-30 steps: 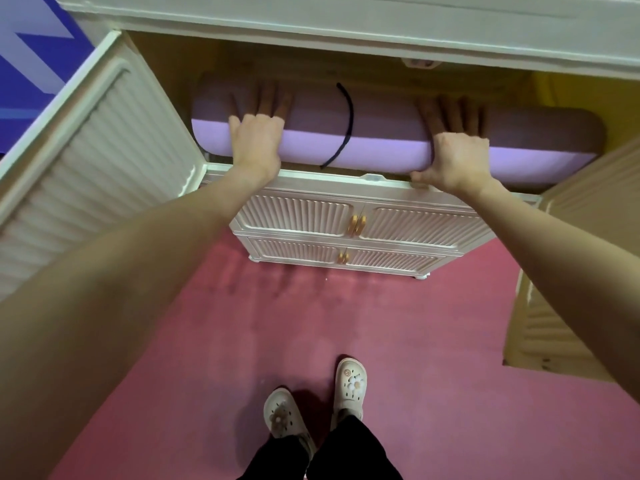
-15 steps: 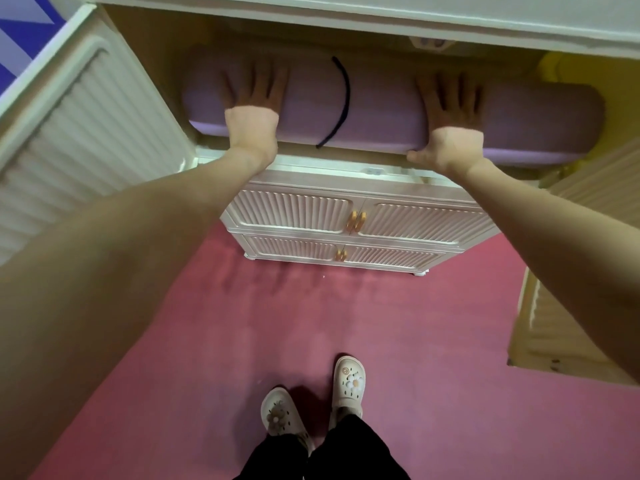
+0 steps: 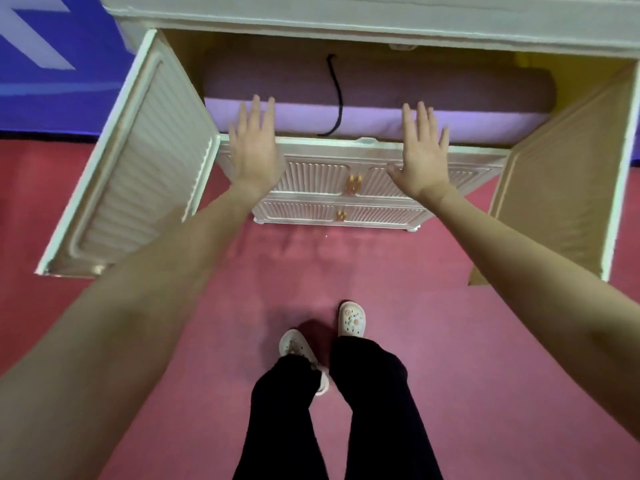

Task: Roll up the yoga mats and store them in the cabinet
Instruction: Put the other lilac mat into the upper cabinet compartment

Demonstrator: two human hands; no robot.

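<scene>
Starting at your far left, the left cabinet door [image 3: 138, 161] stands swung wide open, its ribbed face turned toward you, with a blue wall panel [image 3: 59, 64] behind it.

Your left hand [image 3: 254, 152] is held flat with fingers straight and slightly spread, palm facing the cabinet [image 3: 346, 15]; it grips nothing. Its fingertips overlap the front of the rolled yoga mat [image 3: 381, 98], but you cannot tell from this view whether they touch it.

The purple mat lies lengthwise inside the upper compartment, filling most of its width, its lower front edge just behind the compartment's front lip. A black strap [image 3: 337, 95] loops around the roll, left of its middle.

Below the compartment, two rows of closed ribbed doors carry gold handles [image 3: 353, 184] at the centre.

Your right hand [image 3: 420, 150] matches the left: fingers straight and spread, nothing held, fingertips reaching over the mat's lower front, contact unclear.

At your right, the right cabinet door [image 3: 561, 174] is also swung open, showing its plain inner face.

On the pink floor [image 3: 450, 306] beneath, your feet in white clogs [image 3: 351, 318] and black trousers [image 3: 381, 410] stand apart from the cabinet.
</scene>
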